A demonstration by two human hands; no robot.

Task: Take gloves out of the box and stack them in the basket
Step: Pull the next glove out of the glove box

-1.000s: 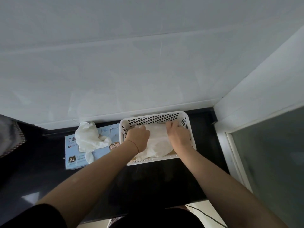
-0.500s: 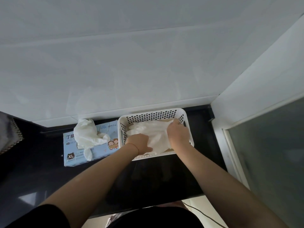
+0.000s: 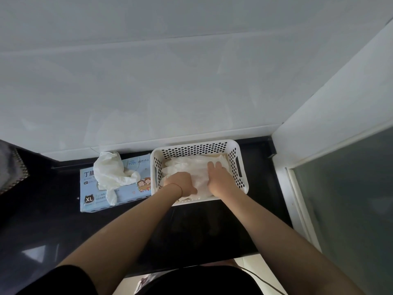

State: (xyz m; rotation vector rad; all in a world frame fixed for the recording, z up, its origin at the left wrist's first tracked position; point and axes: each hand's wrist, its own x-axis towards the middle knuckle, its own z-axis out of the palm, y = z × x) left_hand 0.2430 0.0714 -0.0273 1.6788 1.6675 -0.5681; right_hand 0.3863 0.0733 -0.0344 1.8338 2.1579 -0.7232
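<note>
A white perforated basket (image 3: 241,167) stands on the black counter against the wall. White gloves (image 3: 187,165) lie spread inside it. Both my hands are in the basket. My left hand (image 3: 181,185) rests on the near left part of the gloves with its fingers bent; what they hold is hidden. My right hand (image 3: 219,177) lies flat on the gloves with straight fingers pointing toward the far wall. To the left lies the light blue glove box (image 3: 136,188), marked XL, with a crumpled white glove (image 3: 111,171) sticking out of its top.
The black counter (image 3: 53,220) runs left and toward me, ending at a near edge. A white tiled wall rises behind the basket. On the right stands a white frame with a frosted glass panel (image 3: 350,199). A dark cloth (image 3: 10,167) hangs at the far left.
My left hand slid from the basket's far left toward its near left. My right hand moved from the far rim onto the gloves and flattened. The gloves lie more spread out.
</note>
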